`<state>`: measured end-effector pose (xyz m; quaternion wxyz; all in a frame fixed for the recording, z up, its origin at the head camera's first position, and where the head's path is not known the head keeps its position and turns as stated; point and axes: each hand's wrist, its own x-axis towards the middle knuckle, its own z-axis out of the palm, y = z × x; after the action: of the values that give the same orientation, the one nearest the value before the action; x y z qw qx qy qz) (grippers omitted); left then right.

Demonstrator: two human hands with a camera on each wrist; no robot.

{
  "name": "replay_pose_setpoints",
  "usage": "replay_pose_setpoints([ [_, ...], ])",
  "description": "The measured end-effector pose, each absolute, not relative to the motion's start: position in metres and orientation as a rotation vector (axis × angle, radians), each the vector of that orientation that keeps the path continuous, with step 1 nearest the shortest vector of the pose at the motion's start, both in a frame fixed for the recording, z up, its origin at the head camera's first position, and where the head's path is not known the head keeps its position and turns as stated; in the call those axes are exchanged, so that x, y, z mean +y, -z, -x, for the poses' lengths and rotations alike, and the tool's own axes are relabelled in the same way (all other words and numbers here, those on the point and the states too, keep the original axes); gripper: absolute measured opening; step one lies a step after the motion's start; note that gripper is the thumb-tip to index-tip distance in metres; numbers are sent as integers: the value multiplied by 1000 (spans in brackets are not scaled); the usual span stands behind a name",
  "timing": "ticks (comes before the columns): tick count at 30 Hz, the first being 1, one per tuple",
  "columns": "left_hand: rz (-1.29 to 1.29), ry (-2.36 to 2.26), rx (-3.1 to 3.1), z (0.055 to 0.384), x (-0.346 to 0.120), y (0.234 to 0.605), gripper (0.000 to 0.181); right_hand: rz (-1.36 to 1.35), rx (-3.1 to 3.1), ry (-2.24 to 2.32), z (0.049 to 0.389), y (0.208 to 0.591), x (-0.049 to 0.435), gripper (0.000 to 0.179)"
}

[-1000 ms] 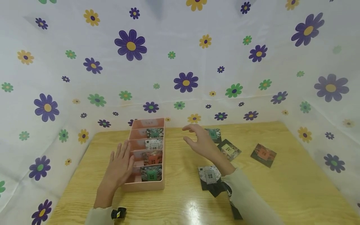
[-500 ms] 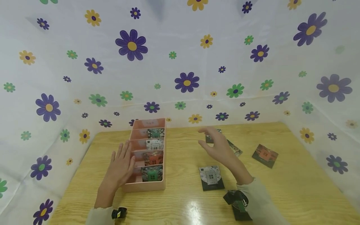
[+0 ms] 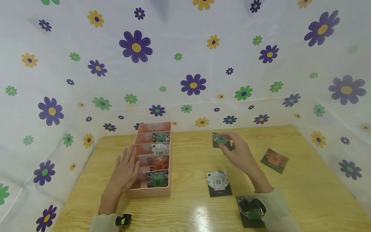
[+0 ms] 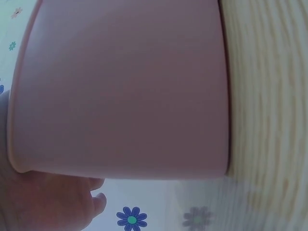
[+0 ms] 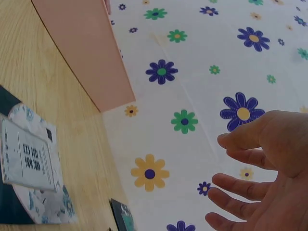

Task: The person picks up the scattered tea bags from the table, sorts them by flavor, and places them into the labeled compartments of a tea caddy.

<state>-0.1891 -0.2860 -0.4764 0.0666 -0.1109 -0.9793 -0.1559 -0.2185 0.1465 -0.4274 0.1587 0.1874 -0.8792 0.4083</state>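
My left hand [image 3: 123,175] rests along the left side of a pink divided box [image 3: 149,193], its fingers straight. In the left wrist view, its fingers [image 4: 48,202] show beside the box's smooth wall. My right hand [image 3: 242,154] hovers over the back of the table, fingers loosely curved and holding nothing. Just beyond its fingertips lies a flat square packet with a green label [image 3: 221,140]. A yellow-labelled packet [image 3: 232,143] is mostly hidden behind this hand. The right wrist view shows a gap between the thumb and fingers [image 5: 236,202].
Printed packets stand in several box compartments, including a green one [image 3: 157,179] and a red one [image 3: 158,163]. On the wooden table [image 3: 185,167] lie a white packet [image 3: 218,183], an orange-red packet [image 3: 274,160], and a dark packet [image 3: 243,217] partly under the right sleeve. Flowered cloth surrounds the table.
My right hand has moved rightward and slightly down, away from the box, and now covers most of the yellow-labelled packet. The white packet has come into full view. My left hand stays put.
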Motion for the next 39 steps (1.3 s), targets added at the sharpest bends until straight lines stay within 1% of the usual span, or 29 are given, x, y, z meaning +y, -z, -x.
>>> replay_pose_setpoints([
  [12, 335, 463, -2939, 188, -281, 477, 61, -361, -2598, -1212, 228, 438, 179, 39],
  [20, 339, 430, -2935, 191, -277, 473, 62, -257, -2661, -1201, 232, 452, 199, 41],
  [31, 353, 440, -2930, 192, -276, 473, 61, -171, -2834, -1184, 242, 475, 213, 52],
  [39, 345, 440, -2942, 189, -278, 474, 61, -143, -2906, -1231, 243, 484, 216, 52],
])
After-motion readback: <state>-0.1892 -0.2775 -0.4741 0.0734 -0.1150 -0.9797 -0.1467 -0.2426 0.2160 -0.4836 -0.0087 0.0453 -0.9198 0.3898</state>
